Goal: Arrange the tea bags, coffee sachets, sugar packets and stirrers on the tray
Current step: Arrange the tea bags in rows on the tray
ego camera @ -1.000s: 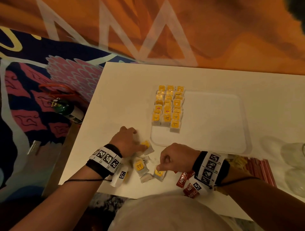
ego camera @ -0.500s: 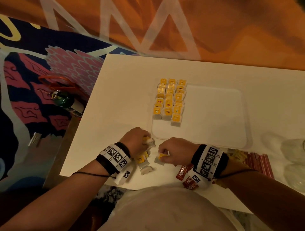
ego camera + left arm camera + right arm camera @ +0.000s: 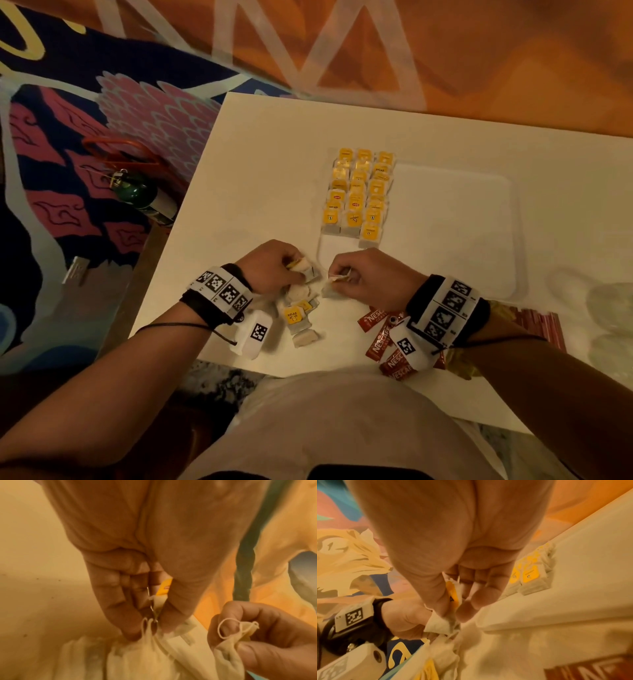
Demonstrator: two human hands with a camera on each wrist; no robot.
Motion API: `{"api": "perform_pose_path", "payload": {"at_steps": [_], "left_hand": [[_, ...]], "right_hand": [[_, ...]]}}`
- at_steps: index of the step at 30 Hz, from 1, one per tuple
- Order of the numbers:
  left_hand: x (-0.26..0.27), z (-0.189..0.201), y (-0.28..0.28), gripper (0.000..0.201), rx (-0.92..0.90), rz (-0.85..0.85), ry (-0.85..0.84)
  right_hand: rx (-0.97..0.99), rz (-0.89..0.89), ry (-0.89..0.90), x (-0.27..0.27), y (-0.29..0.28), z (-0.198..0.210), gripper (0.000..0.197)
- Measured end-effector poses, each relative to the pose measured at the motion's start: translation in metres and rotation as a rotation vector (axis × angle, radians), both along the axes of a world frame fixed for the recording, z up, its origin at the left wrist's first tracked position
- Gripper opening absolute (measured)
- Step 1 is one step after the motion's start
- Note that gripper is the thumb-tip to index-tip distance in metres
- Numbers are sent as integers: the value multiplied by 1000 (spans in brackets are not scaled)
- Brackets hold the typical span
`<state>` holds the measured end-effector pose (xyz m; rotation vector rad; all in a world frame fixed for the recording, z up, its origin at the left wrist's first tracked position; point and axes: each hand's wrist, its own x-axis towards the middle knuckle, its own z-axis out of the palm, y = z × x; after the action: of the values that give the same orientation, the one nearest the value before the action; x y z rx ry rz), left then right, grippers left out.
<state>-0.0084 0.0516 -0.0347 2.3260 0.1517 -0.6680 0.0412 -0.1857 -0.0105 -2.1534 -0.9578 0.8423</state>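
A white tray [image 3: 455,240] lies on the white table, with three rows of yellow-tagged tea bags [image 3: 358,195] along its left side. My left hand [image 3: 274,265] pinches tea bags [image 3: 154,639] just off the tray's near left corner. My right hand [image 3: 363,277] pinches one tea bag [image 3: 443,623] by its top, beside the left hand. A few loose tea bags [image 3: 296,317] lie on the table under my left wrist. Red coffee sachets [image 3: 378,339] lie under my right wrist.
Red stirrers or sticks [image 3: 537,325] and yellow packets [image 3: 459,366] lie at the right, partly behind my right arm. Clear glassware [image 3: 613,308] stands at the far right. A green bottle [image 3: 137,193] lies on the patterned floor, left of the table [image 3: 260,164].
Both hands have lifted from the loose pile and moved toward the tray's near left corner, each with tea bags pinched in its fingers. The view has shifted slightly.
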Motion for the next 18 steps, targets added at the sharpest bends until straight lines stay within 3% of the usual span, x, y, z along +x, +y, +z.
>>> {"api": "perform_pose_path", "payload": {"at_steps": [5, 12, 15, 18], "left_hand": [[-1, 15, -5, 12, -298, 42, 113], [-2, 23, -4, 48, -550, 136, 144], [-4, 24, -3, 58, -572, 142, 130], [-5, 24, 0, 43, -521, 105, 98]], "right_hand": [[86, -35, 6, 7, 13, 6, 5], [61, -112, -105, 17, 32, 5, 19], [10, -131, -130, 17, 41, 3, 26], [-9, -139, -138, 16, 46, 3, 31]]}}
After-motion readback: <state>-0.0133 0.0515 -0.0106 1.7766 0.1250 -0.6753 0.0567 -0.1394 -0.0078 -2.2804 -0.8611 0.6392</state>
